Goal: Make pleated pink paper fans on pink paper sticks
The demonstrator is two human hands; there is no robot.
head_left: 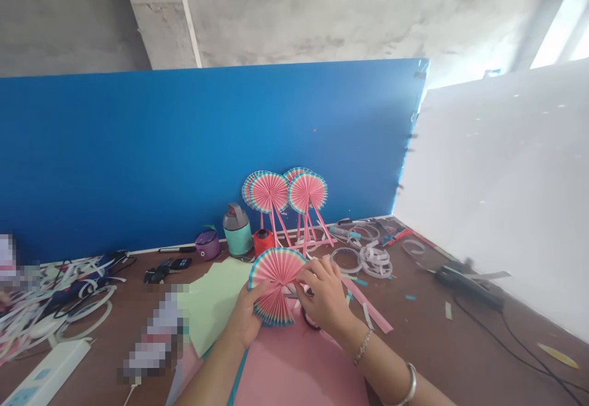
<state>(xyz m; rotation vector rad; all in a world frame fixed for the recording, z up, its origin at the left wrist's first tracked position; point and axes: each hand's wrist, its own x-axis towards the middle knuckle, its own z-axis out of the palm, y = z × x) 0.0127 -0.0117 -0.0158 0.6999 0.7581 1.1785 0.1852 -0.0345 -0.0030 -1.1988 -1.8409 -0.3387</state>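
A round pleated paper fan [278, 268], pink with a rainbow-striped rim, is spread almost to a full circle, with a gap at its lower right. My left hand [251, 311] grips its left side, thumb lying across the pleats. At the right edge, by the gap, my right hand [324, 289] pinches the fan with bent fingers. Its exact fingertip contact is partly hidden. Below the hands lies a pink paper sheet [299, 369]. A black loop [310, 320], perhaps a scissors handle, shows under my right hand.
Finished-looking pink fans on stick stands [270, 192] stand against the blue partition [184, 160]. Nearby are a teal-grey bottle [238, 234], a purple pot [207, 245] and a red container [263, 241]. Green paper [211, 302], white strip coils [375, 262], a power strip [50, 372] and cables lie around.
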